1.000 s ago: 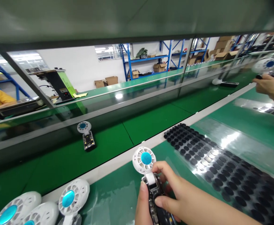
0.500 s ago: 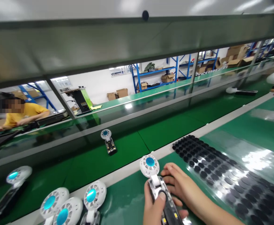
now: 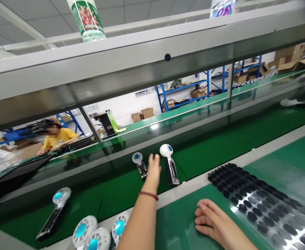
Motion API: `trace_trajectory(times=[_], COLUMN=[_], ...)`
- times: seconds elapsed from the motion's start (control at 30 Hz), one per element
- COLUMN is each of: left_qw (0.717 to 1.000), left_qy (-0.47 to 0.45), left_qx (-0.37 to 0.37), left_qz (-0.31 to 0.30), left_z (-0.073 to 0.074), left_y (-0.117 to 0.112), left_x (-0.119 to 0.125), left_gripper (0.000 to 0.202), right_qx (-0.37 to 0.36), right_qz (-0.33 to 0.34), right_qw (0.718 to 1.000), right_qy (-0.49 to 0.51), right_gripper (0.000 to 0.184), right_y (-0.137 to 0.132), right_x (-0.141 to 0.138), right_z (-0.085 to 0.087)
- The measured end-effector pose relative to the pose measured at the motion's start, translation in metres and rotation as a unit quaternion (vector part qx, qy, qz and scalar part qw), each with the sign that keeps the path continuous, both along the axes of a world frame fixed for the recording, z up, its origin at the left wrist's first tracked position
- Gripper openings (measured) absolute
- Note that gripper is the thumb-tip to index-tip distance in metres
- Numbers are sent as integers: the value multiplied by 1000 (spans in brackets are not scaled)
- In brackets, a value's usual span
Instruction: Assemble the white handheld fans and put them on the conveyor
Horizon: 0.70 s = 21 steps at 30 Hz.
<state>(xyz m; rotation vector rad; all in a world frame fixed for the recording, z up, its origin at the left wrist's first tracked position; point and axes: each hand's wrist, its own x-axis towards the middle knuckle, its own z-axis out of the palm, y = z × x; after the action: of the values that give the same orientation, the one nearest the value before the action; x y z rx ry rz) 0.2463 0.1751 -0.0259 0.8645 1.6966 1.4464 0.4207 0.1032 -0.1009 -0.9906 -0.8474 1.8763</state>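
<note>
My left hand [image 3: 154, 170] reaches out over the green conveyor belt [image 3: 207, 149], fingers stretched out and holding nothing. Just right of it, and apart from it, a handheld fan [image 3: 171, 170] with a white head and dark handle lies at the belt's near edge. To its left is another handheld fan [image 3: 139, 165], its circuit board showing. My right hand [image 3: 215, 222] rests over the green worktop [image 3: 178, 225], fingers loosely bent and nothing visible in them. Beside it lies a sheet of round black stickers [image 3: 256, 205].
Several white fan heads [image 3: 86, 231] with blue centres stand at the lower left. One more fan [image 3: 55, 211] lies on the belt behind them. A metal shelf beam [image 3: 131, 62] crosses overhead, carrying a bottle [image 3: 87, 19]. Across the line sits a person in yellow [image 3: 61, 137].
My left hand has let go of the fan, which now lies on the belt. My right hand has come away from the fan. The view has tilted up and shifted left.
</note>
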Motion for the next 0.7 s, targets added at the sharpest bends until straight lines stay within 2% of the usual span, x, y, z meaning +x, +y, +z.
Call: trace_trajectory(times=[0.1,0.17,0.27,0.33,0.4,0.47,0.57,0.7], left_qw=[991,981,974,977,984,990,983,957], left_qy=[88,109,85,42,-18,-84,-180,-287], left_qx=[-44,-99,-169,-177,-153,-100,-18,-17], left_qz=[94,125,125,107,84,54,7,-21], left_z=[1,-5,-13,-14,-13,-12,-14,-16], left_y=[28,37,43,43,36,20,-23,-88], left_x=[-41,-60,-72,-69,-57,-35,10,64], left_gripper=[41,41,33,29,29,29,28,25], right_qx=[15,22,36,50,67,88,129,208], right_qz=[22,30,38,48,59,70,103,151], right_qw=[999,999,998,996,994,990,977,931], right_qy=[-24,-33,-43,-52,-67,-87,-134,-261], right_gripper=[37,38,39,40,40,38,27,16], right_y=[0,1,2,1,-1,-2,-5,-18], right_x=[-2,-3,-4,-4,-3,-2,0,12], right_z=[-1,-2,-1,0,2,4,15,43])
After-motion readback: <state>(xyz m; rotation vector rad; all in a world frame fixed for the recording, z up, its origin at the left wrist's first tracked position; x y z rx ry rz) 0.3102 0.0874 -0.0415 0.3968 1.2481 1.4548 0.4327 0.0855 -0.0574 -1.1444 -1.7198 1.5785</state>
